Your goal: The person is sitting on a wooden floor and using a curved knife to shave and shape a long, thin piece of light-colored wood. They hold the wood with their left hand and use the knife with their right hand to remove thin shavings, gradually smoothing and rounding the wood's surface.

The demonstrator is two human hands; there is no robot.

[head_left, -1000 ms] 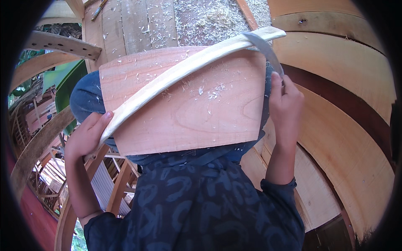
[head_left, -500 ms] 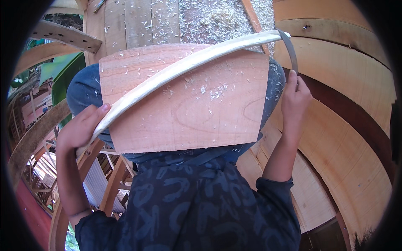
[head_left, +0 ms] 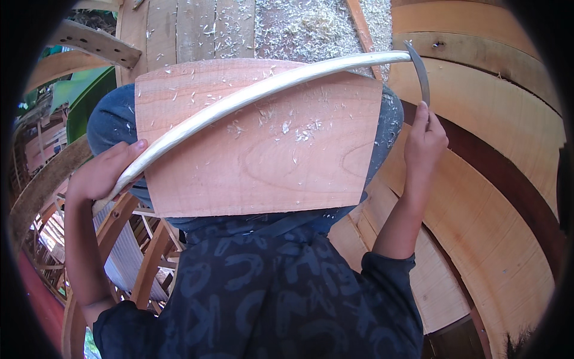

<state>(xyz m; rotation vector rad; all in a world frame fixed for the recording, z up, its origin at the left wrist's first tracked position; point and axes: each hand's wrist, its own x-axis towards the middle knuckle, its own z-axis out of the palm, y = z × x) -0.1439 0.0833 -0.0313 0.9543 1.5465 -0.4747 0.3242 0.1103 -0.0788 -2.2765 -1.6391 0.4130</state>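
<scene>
A long pale peeled stick [head_left: 239,99] slants across my lap; the fisheye view makes its true curve hard to judge. My left hand [head_left: 107,169] is closed around its lower left end, thumb along the top. In my right hand [head_left: 426,136] is a knife with a curved grey blade [head_left: 420,73]; the handle is hidden in my fist. The blade crosses the stick's far right tip, touching or nearly so. Beneath the stick, a flat reddish wooden board [head_left: 257,173] rests over my thighs, with a small heap of shavings [head_left: 308,130] on it.
Plank flooring [head_left: 194,30] lies ahead, strewn with many wood shavings [head_left: 305,27]. A narrow wooden strip [head_left: 360,30] crosses it. Broad curved planks [head_left: 478,221] rise at the right. Open wooden framing [head_left: 113,221] and green leaves [head_left: 89,107] are on the left.
The stick and my left hand have shifted slightly left and down. The knife blade has slid toward the stick's right tip, with my right hand moving slightly down and right.
</scene>
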